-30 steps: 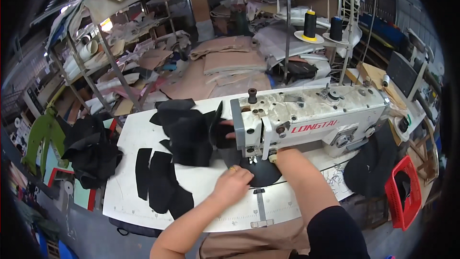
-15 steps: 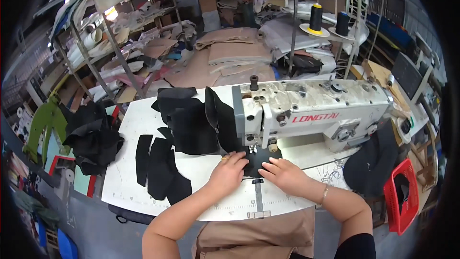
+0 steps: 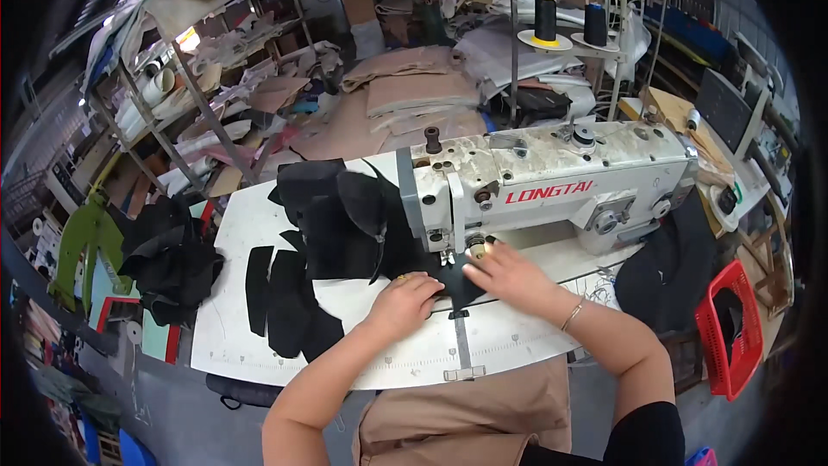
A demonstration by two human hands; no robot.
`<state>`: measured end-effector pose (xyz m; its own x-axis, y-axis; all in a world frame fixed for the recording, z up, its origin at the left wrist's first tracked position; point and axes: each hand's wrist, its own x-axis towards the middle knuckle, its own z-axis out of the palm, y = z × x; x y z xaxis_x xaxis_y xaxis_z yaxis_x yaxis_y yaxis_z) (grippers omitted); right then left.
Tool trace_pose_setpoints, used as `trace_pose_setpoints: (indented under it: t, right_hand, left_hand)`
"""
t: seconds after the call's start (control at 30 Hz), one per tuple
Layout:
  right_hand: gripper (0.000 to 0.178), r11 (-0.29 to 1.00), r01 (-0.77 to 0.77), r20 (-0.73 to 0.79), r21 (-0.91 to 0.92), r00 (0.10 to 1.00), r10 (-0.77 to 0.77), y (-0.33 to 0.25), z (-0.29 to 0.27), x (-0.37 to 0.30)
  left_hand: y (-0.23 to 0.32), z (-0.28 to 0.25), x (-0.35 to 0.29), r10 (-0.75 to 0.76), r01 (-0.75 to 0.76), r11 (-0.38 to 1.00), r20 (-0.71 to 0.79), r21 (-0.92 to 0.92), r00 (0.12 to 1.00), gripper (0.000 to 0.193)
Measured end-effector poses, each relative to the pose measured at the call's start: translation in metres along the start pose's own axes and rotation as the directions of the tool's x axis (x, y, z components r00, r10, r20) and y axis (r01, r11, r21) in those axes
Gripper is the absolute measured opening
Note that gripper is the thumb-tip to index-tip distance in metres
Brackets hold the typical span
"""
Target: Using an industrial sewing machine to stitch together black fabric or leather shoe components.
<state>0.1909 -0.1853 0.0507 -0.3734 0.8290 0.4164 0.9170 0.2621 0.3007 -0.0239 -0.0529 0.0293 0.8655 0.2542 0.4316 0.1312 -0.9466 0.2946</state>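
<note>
A black fabric piece [image 3: 462, 286] lies under the needle area of a white sewing machine [image 3: 552, 174], one corner pointing toward me. My left hand [image 3: 404, 302] is at its left edge, fingers bent and pressed together on the cloth; the thumb is hidden. My right hand [image 3: 516, 278] reaches over the right side of the piece, fingers stretched and apart, close beside the presser foot [image 3: 448, 259]. Joined to the left, a larger black fabric bundle [image 3: 336, 223] is heaped, with a curved flap standing up. Flat black cut pieces [image 3: 289, 302] rest on the white table [image 3: 226, 328].
A dark fabric pile [image 3: 169, 257] sits at the left near a green metal part [image 3: 86, 246]. Black cloth [image 3: 660, 280] and a red basket [image 3: 729, 328] are at the right. Thread cones [image 3: 545, 22] stand behind the machine, before shelves of stacked material.
My right hand has moved forward, up beside the presser foot. The piece under the machine has turned, and the flap on the bundle has bent over to the left. The view has shifted slightly.
</note>
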Motion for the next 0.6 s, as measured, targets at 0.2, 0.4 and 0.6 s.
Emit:
trace_pose_setpoints:
  t: [0.2, 0.4, 0.6]
  right_hand:
    - [0.013, 0.922, -0.067, 0.177, 0.381, 0.984, -0.001, -0.007, 0.015, 0.000]
    - [0.016, 0.936, -0.018, 0.006, 0.350, 1.000, 0.017, -0.013, 0.014, 0.000]
    - [0.019, 0.920, 0.020, -0.059, 0.392, 0.998, 0.003, -0.015, 0.020, -0.003]
  left_hand:
    - [-0.007, -0.006, 0.009, -0.034, 0.041, 0.987, 0.048, -0.154, 0.998, 0.028]
    - [-0.003, 0.006, -0.001, 0.122, -0.122, 0.992, 0.005, 0.023, 0.993, 0.029]
    - [0.001, 0.006, -0.006, 0.126, -0.126, 0.991, 0.011, 0.041, 0.992, 0.026]
